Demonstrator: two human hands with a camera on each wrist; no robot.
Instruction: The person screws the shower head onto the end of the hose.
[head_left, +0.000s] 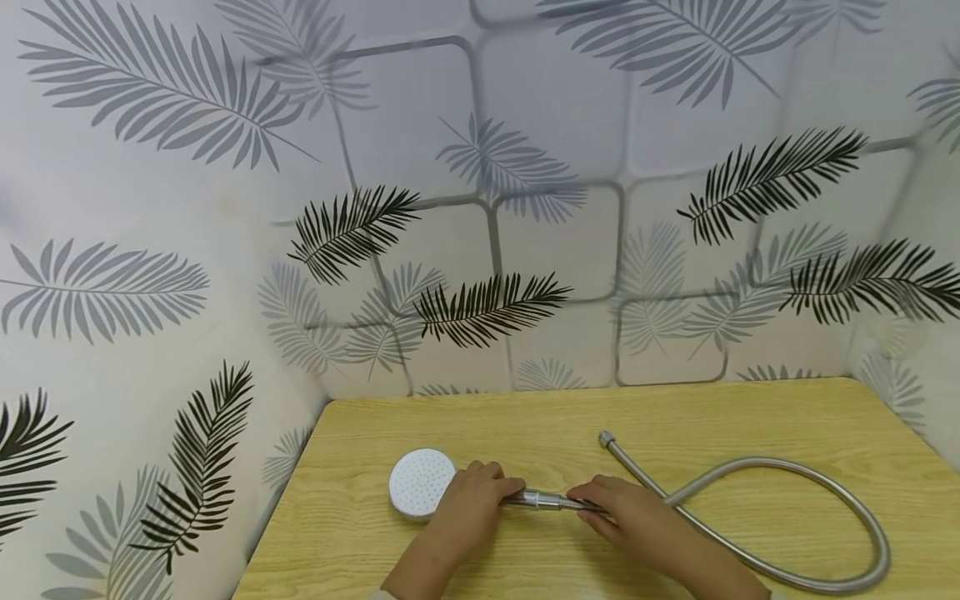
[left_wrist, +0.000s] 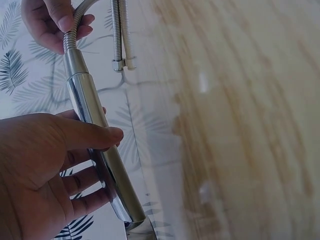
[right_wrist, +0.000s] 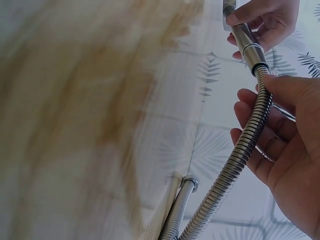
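Observation:
A shower head [head_left: 422,483] with a round white spray face lies at the left, its face turned up. My left hand [head_left: 468,508] grips its chrome handle [left_wrist: 107,145], thumb on one side and fingers on the other. A ribbed metal shower hose [right_wrist: 245,145] meets the handle's end at a smooth conical collar [left_wrist: 76,62]. Just beyond that collar my right hand [head_left: 630,521] pinches the hose between thumb and fingers. Whether the joint is threaded tight cannot be seen.
From the right hand the hose loops right across the wooden table [head_left: 465,417]. Its free end, a metal nut [head_left: 606,437], lies toward the back. Behind the table stands a wall [head_left: 555,250] patterned with leaves.

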